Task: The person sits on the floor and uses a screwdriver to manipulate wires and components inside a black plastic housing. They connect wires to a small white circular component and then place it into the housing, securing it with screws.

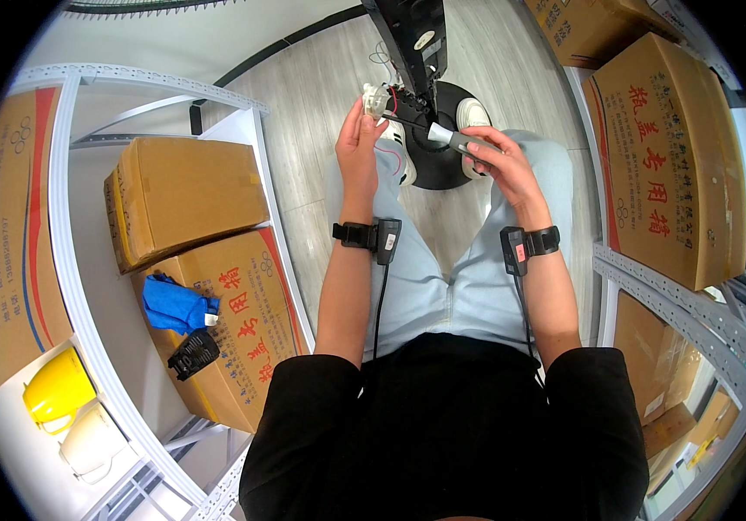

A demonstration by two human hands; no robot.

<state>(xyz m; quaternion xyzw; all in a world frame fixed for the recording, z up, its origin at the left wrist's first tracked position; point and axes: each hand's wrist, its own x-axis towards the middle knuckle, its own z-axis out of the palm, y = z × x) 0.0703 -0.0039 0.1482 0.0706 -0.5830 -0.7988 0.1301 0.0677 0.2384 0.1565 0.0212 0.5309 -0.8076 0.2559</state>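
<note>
My left hand [357,148] is closed on a small clear-and-white plastic part [375,101], held up by the fingertips. Red wire [398,161] hangs beside that hand, and thin pale wires [381,57] rise above the part. My right hand [509,168] grips a screwdriver [466,144] by its grey handle. Its dark shaft points left at the part; whether the tip touches a screw is too small to tell. Just beyond my hands stands a black upright housing [409,36] with an opened lower end and dark cabling, above a round black base [442,169] between my shoes.
Metal shelving [69,200] on the left carries cardboard boxes [190,187], a blue cloth [175,304], a black clip-like object [192,354], a yellow mug [59,388] and a white mug [93,441]. More boxes [650,161] fill the right rack. Cabled black wrist straps [383,239] sit on both wrists.
</note>
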